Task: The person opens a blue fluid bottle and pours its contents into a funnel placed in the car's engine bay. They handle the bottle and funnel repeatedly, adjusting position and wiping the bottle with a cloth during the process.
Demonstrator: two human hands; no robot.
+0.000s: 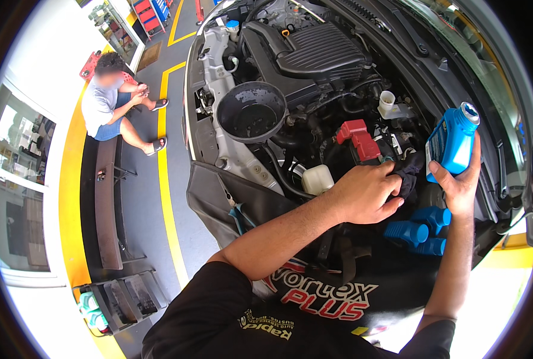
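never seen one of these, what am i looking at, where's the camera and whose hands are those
There's no machine arm, just one person's bare hands. The picture comes from a wide fisheye camera on that person's head, looking down, so straight edges bend. In front is a car engine, with a black funnel and a red cover. The right hand holds a blue bottle; more blue bottles are below. The left hand is near the red cover; its grip is unclear.

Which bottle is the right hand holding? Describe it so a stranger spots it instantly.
Go to the open engine bay, then the picture's right side. There the right hand holds the blue bottle, mouth upward; the other blue containers sit lower, unheld.
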